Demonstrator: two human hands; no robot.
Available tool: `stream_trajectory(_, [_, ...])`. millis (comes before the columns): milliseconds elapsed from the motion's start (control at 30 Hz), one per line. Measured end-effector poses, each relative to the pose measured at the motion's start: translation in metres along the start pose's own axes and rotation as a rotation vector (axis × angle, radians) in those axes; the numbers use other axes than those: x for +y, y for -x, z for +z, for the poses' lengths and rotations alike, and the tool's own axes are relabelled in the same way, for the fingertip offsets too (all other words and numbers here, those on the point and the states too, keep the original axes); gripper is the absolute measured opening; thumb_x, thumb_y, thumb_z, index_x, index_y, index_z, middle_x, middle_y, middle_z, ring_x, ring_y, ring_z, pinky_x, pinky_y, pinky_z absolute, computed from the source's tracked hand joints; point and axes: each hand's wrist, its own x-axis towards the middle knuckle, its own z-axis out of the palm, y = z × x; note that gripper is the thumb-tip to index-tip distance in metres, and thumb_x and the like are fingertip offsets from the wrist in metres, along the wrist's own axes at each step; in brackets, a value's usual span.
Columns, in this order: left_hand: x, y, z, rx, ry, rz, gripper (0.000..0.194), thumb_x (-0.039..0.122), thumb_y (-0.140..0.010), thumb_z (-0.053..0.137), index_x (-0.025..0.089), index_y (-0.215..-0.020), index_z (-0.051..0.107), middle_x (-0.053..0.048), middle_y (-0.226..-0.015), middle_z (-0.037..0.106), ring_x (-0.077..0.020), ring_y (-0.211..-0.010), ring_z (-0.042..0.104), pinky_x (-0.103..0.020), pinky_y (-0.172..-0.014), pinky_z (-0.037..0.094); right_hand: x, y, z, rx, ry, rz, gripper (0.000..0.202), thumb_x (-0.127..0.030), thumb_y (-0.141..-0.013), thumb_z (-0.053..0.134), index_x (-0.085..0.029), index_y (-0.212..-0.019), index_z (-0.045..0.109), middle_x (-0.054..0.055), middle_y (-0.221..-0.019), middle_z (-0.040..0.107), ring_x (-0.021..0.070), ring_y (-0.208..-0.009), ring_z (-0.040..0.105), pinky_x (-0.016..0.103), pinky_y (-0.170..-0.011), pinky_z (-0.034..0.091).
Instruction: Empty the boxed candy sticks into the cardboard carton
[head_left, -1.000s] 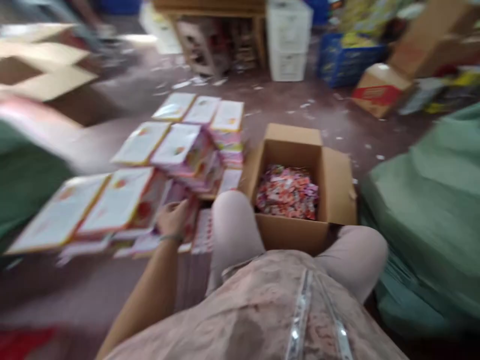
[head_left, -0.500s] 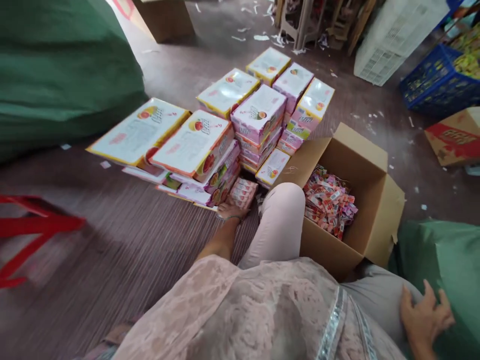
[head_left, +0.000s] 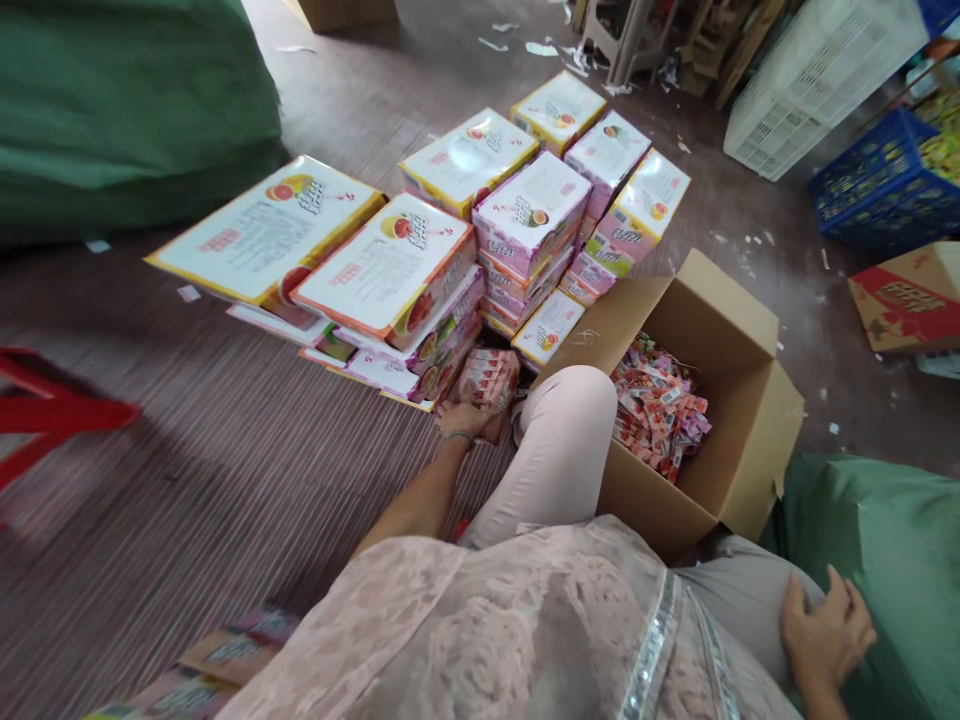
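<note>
On the floor beside my bent knee, my left hand [head_left: 465, 419] grips the near end of a small pink box [head_left: 490, 376] printed with a repeated pattern. Its fingertips are partly hidden against the box. Just left of it rises a stack of flat fruit-print boxes, topped by an orange-edged box [head_left: 394, 262]. My right hand [head_left: 829, 628] rests at my other leg, fingers spread, holding nothing. An open cardboard carton [head_left: 660, 520] stands between my legs, with a heap of small red and pink sachets [head_left: 664, 410] inside.
More fruit-print boxes [head_left: 532, 205] are stacked farther back. Green sacks lie at the left [head_left: 135, 120] and right [head_left: 885, 540]. A red frame [head_left: 60, 410], white crates [head_left: 817, 90], a blue basket [head_left: 870, 185] and a red-printed carton [head_left: 904, 300] surround me. Paper scraps litter the floor.
The view has shifted slightly, bringing more boxes into sight at the bottom left. My left hand stays at the pink box; my right hand is a little closer against the leg.
</note>
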Motion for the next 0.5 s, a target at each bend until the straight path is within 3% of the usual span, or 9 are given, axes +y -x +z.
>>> stream_trajectory(133, [0.025, 0.023, -0.032, -0.08, 0.092, -0.024, 0.104, 0.042, -0.06, 0.094, 0.012, -0.153, 0.06, -0.019, -0.138, 0.073, -0.0436, -0.137, 0.062, -0.051, -0.113, 0.05, 0.003, 0.004, -0.001, 0.038, -0.05, 0.016, 0.068, -0.057, -0.093, 0.058, -0.017, -0.147, 0.067, 0.031, -0.141, 0.067, 0.0548, -0.137, 0.061, 0.077, -0.109, 0.049])
stream_trajectory(200, [0.042, 0.045, -0.05, -0.129, 0.27, 0.045, 0.101, 0.044, -0.056, 0.093, 0.011, -0.147, 0.065, -0.014, -0.126, 0.078, -0.0375, -0.122, 0.07, -0.045, -0.103, 0.057, -0.006, 0.003, 0.001, 0.077, -0.108, 0.048, 0.064, -0.058, -0.094, 0.056, -0.016, -0.141, 0.069, 0.031, -0.138, 0.069, 0.0527, -0.136, 0.062, 0.075, -0.112, 0.048])
stream_trajectory(267, [0.068, 0.068, -0.07, -0.199, 0.487, 0.132, 0.092, 0.04, -0.051, 0.092, 0.011, -0.136, 0.071, -0.013, -0.116, 0.08, -0.037, -0.11, 0.074, -0.044, -0.094, 0.062, -0.03, -0.004, 0.004, 0.082, -0.235, 0.108, 0.063, -0.063, -0.094, 0.056, -0.015, -0.132, 0.072, 0.03, -0.131, 0.072, 0.0496, -0.128, 0.067, 0.07, -0.11, 0.052])
stream_trajectory(333, [0.103, 0.09, -0.089, -0.29, 0.609, 0.222, 0.079, 0.034, -0.05, 0.091, 0.014, -0.125, 0.075, -0.011, -0.106, 0.081, -0.0385, -0.104, 0.077, -0.044, -0.088, 0.065, -0.074, -0.015, 0.005, 0.012, -0.461, 0.192, 0.065, -0.071, -0.091, 0.059, -0.016, -0.121, 0.073, 0.028, -0.121, 0.076, 0.0442, -0.113, 0.073, 0.064, -0.104, 0.056])
stream_trajectory(400, [0.143, 0.107, -0.1, -0.382, 0.662, 0.275, 0.068, 0.028, -0.052, 0.087, 0.016, -0.118, 0.077, -0.009, -0.1, 0.081, -0.0426, -0.106, 0.077, -0.049, -0.09, 0.067, -0.133, -0.032, 0.001, -0.137, -0.769, 0.263, 0.065, -0.078, -0.087, 0.064, -0.018, -0.111, 0.074, 0.021, -0.109, 0.078, 0.0373, -0.102, 0.074, 0.059, -0.101, 0.058])
stream_trajectory(500, [0.204, 0.124, -0.089, -0.584, 0.704, 0.237, 0.053, 0.025, -0.055, 0.079, 0.015, -0.107, 0.077, -0.011, -0.092, 0.081, -0.0514, -0.114, 0.075, -0.061, -0.1, 0.065, -0.23, -0.068, -0.015, -0.436, -1.286, 0.215, 0.059, -0.077, -0.083, 0.077, -0.024, -0.107, 0.075, 0.013, -0.106, 0.08, 0.0311, -0.102, 0.075, 0.052, -0.103, 0.059])
